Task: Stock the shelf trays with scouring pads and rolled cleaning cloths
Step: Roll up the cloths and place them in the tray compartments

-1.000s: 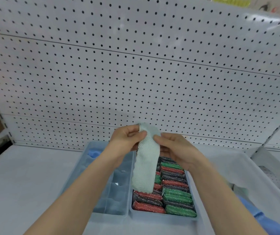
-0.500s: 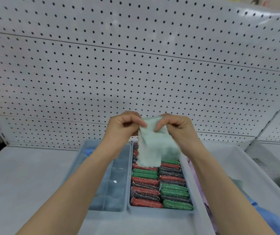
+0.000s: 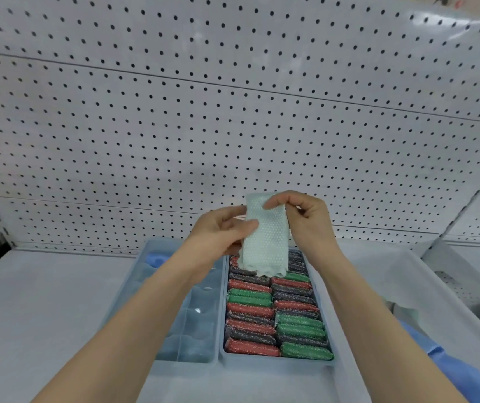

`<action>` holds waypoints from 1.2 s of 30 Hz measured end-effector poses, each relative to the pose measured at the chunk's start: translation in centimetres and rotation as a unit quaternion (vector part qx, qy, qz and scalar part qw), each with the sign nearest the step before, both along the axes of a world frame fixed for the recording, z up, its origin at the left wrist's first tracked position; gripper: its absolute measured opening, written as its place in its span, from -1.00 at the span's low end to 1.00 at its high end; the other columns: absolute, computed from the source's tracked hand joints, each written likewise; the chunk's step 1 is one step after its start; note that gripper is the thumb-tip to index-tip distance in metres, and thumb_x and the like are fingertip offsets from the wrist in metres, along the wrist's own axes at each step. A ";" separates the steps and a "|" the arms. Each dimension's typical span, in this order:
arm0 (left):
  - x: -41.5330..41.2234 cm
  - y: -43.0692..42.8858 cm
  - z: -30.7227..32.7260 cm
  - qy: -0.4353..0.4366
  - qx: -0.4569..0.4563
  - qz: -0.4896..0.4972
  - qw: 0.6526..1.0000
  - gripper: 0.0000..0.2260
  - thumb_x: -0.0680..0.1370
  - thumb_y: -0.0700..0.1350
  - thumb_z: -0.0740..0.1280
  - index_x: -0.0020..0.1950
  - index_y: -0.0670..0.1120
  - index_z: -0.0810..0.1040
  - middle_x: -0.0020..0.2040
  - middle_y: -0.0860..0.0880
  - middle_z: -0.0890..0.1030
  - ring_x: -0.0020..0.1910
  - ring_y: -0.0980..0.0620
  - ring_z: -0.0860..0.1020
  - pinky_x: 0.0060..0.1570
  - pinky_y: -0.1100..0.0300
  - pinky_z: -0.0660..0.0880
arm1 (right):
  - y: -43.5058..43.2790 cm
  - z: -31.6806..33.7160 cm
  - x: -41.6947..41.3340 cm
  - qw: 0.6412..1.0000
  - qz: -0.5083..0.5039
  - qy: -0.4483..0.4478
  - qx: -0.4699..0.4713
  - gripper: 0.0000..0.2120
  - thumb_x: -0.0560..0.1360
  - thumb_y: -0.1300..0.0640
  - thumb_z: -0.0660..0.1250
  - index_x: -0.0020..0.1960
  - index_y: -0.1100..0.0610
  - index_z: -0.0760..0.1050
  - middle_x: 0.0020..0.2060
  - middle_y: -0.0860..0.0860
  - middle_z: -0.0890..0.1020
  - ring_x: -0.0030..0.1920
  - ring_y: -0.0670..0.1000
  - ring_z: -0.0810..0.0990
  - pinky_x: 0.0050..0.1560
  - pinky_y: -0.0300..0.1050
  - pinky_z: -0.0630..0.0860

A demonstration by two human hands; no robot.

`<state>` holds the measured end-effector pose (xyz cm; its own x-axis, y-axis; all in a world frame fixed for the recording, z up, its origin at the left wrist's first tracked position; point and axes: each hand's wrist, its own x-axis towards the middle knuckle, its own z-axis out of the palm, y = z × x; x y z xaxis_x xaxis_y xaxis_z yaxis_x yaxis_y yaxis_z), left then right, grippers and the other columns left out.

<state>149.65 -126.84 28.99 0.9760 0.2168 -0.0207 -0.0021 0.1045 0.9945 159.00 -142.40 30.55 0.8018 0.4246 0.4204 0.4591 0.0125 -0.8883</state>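
White shelf (image 3: 44, 301), flat and pale, backed by a white pegboard (image 3: 233, 126) that fills the far wall. Two pale blue trays sit side by side on the shelf, touching. Left tray (image 3: 180, 364): divided compartments, with a blue roll (image 3: 156, 258) at its far end. Right tray (image 3: 276, 364): packed with scouring pads (image 3: 276, 315) in two columns, red, green and dark grey, lying flat. A blue fabric item (image 3: 451, 370) sits at the near right edge; what it is, cannot tell.

Both forearms reach in from the near side. Left hand (image 3: 221, 231) pinches the left edge of a pale green cleaning cloth (image 3: 266, 242), thumb across its front. Right hand (image 3: 305, 216) pinches the top corner, fingers curled. The cloth hangs between them, above the far end of the right tray, its lower hem just over the pads.
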 end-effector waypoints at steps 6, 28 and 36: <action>0.5 0.6 -0.1 0.038 -0.142 0.065 0.987 -0.79 0.57 -0.23 0.32 0.19 -0.23 0.54 -0.07 -0.15 0.65 -0.23 -0.01 0.63 -0.37 0.28 0.56 | -1.3 -1.4 0.2 0.971 0.037 -0.173 -0.163 -0.45 0.49 0.40 0.32 0.31 -0.13 0.48 0.36 -0.07 0.34 0.22 -0.09 0.49 0.12 -0.27 0.50; -1.0 0.0 0.0 -0.039 -0.123 0.008 0.992 -0.58 0.54 -0.50 0.16 0.29 -0.14 0.47 0.13 -0.18 0.66 0.12 -0.12 0.63 0.10 0.03 0.60 | 0.7 -1.8 -1.0 0.989 0.050 0.135 0.023 -0.77 0.42 0.28 0.49 -0.06 0.20 0.44 -0.16 0.20 0.58 -0.32 0.02 0.52 -0.30 -0.13 0.50; -1.8 -0.5 -0.9 -0.027 -0.157 -0.009 0.987 -0.60 0.53 -0.08 0.38 0.32 -0.20 0.46 0.20 -0.19 0.62 0.16 -0.13 0.62 0.18 0.02 0.56 | 0.5 -2.2 -1.8 0.996 0.044 0.073 0.039 -0.81 0.47 0.30 0.44 0.00 0.15 0.48 -0.17 0.07 0.59 -0.25 -0.02 0.53 -0.31 -0.19 0.53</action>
